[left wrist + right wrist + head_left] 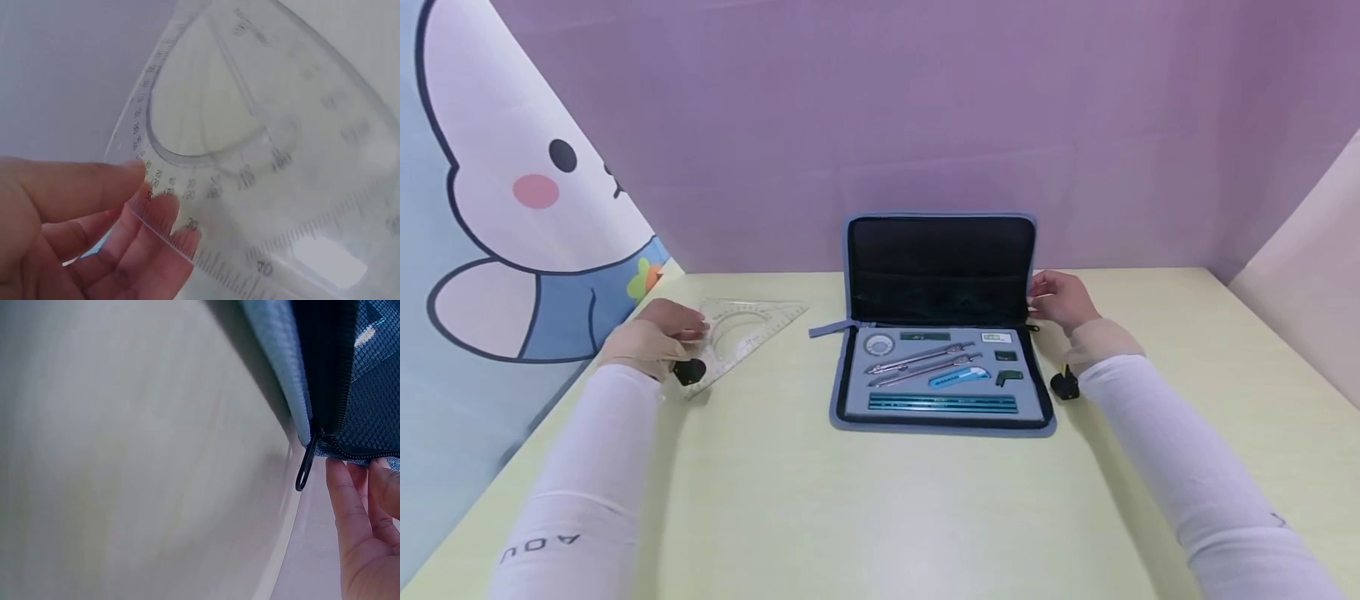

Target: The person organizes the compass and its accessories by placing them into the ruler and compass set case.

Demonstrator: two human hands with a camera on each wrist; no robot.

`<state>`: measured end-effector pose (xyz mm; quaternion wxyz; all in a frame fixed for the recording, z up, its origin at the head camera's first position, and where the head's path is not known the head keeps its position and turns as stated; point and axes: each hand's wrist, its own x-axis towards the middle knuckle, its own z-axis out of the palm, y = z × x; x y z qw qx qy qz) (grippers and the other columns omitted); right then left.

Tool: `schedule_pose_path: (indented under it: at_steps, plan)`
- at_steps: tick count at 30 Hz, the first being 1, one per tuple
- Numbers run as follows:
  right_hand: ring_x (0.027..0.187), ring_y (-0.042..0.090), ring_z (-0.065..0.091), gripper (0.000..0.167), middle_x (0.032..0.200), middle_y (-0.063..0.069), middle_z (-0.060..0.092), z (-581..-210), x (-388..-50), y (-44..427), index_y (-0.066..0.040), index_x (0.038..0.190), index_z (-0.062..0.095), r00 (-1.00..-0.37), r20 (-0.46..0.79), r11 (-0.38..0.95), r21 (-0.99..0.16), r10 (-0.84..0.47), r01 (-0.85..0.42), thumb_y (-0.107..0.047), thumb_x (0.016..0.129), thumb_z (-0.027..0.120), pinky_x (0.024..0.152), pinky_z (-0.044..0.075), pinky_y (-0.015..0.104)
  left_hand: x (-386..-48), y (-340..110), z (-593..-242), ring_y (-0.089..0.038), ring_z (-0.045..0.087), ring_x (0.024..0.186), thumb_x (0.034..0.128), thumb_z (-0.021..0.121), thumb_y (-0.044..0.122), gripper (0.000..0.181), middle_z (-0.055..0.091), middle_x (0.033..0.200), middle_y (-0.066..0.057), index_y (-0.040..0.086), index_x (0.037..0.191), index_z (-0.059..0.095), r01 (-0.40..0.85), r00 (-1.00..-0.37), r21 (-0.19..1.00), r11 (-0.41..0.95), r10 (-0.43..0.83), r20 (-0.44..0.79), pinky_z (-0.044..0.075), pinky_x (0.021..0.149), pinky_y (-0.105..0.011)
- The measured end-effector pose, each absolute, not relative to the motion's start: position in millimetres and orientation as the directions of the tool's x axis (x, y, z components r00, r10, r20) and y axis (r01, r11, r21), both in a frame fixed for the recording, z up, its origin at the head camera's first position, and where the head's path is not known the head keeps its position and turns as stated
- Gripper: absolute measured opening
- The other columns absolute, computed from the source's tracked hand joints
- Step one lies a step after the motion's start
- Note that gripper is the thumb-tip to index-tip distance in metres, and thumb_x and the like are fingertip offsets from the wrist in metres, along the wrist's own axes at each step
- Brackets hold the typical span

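Observation:
My left hand (662, 329) pinches a clear plastic set square (767, 329) with a curved cut-out at the table's left. Close up in the left wrist view, the thumb lies on the near face of the set square (194, 169), and the other fingers show through from behind. More lines show through the plastic; I cannot tell whether a second piece lies there. My right hand (1063, 300) holds the right edge of the raised black lid (940, 267) of a blue-grey zip case (943, 431). In the right wrist view, the fingertips (337, 465) meet the lid's edge beside a zip puller (306, 465).
The case's grey insert holds two compasses (917, 358), a blue cutter knife (958, 377), green pencils (943, 403), a round white item (879, 344), an eraser (996, 338) and small green pieces (1006, 356). A strap (829, 329) sticks out left. Behind stands a purple backdrop (925, 108).

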<state>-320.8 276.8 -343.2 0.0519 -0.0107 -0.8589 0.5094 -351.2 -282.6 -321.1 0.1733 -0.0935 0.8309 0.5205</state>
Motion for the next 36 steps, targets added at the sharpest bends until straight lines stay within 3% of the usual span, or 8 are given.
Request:
schedule_pose_path:
  at_steps: [4, 8, 11, 16, 21, 26, 30, 36]
  plan:
    - [0.072, 0.01, 0.055, 0.022, 0.102, 0.022, 0.051, -343, -322, 276, 0.012, 0.11, 0.048, -0.995, 0.067, 0.477, -0.878, 0.073, -0.024, 0.012, 0.087, 0.05, 0.069, 0.056, 0.026, -350, -277, -313, -0.006, 0.061, 0.074, 0.0923, 0.054, 0.004, 0.036, 0.061, 0.079, 0.008, -0.01, 0.123, 0.044, -0.26, -0.934, 0.83, 0.494, 0.088, -0.346, 0.053, 0.073, -0.026]
    - [0.071, 0.008, 0.055, 0.022, 0.101, 0.022, 0.051, -343, -321, 275, 0.013, 0.11, 0.047, -0.995, 0.073, 0.469, -0.883, 0.07, -0.031, 0.011, 0.088, 0.05, 0.067, 0.055, 0.023, -343, -263, -296, -0.007, 0.062, 0.081, 0.0948, 0.052, 0.008, 0.041, 0.064, 0.092, 0.003, -0.01, 0.13, 0.04, -0.182, -0.946, 0.807, 0.562, 0.123, -0.299, 0.053, 0.08, -0.031]
    - [0.069, 0.006, 0.054, 0.022, 0.099, 0.021, 0.051, -343, -321, 275, 0.013, 0.109, 0.048, -0.995, 0.078, 0.465, -0.885, 0.066, -0.039, 0.012, 0.087, 0.05, 0.065, 0.054, 0.02, -338, -255, -284, -0.004, 0.062, 0.08, 0.0955, 0.051, 0.01, 0.044, 0.062, 0.093, 0.004, -0.009, 0.133, 0.037, -0.149, -0.955, 0.804, 0.576, 0.128, -0.269, 0.053, 0.081, -0.03]
    - [0.07, 0.007, 0.054, 0.021, 0.097, 0.02, 0.052, -343, -322, 275, 0.013, 0.108, 0.048, -0.995, 0.084, 0.459, -0.887, 0.062, -0.046, 0.012, 0.087, 0.05, 0.063, 0.053, 0.018, -344, -250, -277, 0.001, 0.06, 0.073, 0.0952, 0.051, 0.01, 0.037, 0.059, 0.088, 0.011, -0.008, 0.126, 0.041, -0.052, -0.979, 0.824, 0.565, 0.134, -0.154, 0.054, 0.073, -0.023]
    - [0.072, 0.008, 0.055, 0.021, 0.099, 0.022, 0.051, -343, -322, 274, 0.013, 0.108, 0.048, -0.995, 0.083, 0.46, -0.887, 0.061, -0.046, 0.012, 0.087, 0.05, 0.063, 0.053, 0.017, -348, -237, -273, -0.002, 0.06, 0.075, 0.0937, 0.052, 0.008, 0.026, 0.059, 0.092, 0.005, -0.004, 0.116, 0.047, 0.023, -0.998, 0.845, 0.534, 0.065, -0.014, 0.053, 0.07, -0.023]
    - [0.071, 0.007, 0.054, 0.021, 0.098, 0.02, 0.052, -343, -321, 275, 0.013, 0.107, 0.047, -0.995, 0.088, 0.46, -0.886, 0.05, -0.055, 0.012, 0.087, 0.049, 0.064, 0.053, 0.018, -346, -219, -264, -0.008, 0.059, 0.081, 0.0936, 0.05, 0.006, 0.024, 0.057, 0.096, -0.002, -0.003, 0.116, 0.048, 0.084, -0.993, 0.845, 0.528, -0.03, 0.118, 0.052, 0.069, -0.022]
    - [0.069, 0.005, 0.054, 0.021, 0.096, 0.02, 0.051, -342, -320, 276, 0.014, 0.107, 0.047, -0.995, 0.09, 0.452, -0.89, 0.049, -0.058, 0.013, 0.086, 0.049, 0.064, 0.054, 0.019, -343, -203, -256, -0.006, 0.057, 0.081, 0.0935, 0.051, 0.008, 0.021, 0.056, 0.103, -0.005, 0.001, 0.113, 0.051, 0.139, -0.963, 0.847, 0.513, -0.128, 0.236, 0.051, 0.069, -0.02]
    - [0.069, 0.005, 0.053, 0.02, 0.098, 0.02, 0.051, -342, -318, 276, 0.013, 0.106, 0.047, -0.995, 0.08, 0.466, -0.884, 0.061, -0.043, 0.012, 0.087, 0.049, 0.065, 0.054, 0.02, -348, -179, -244, -0.004, 0.059, 0.076, 0.0919, 0.056, 0.005, 0.015, 0.059, 0.098, -0.003, 0.004, 0.107, 0.056, 0.297, -0.887, 0.867, 0.4, -0.222, 0.406, 0.05, 0.063, -0.014]
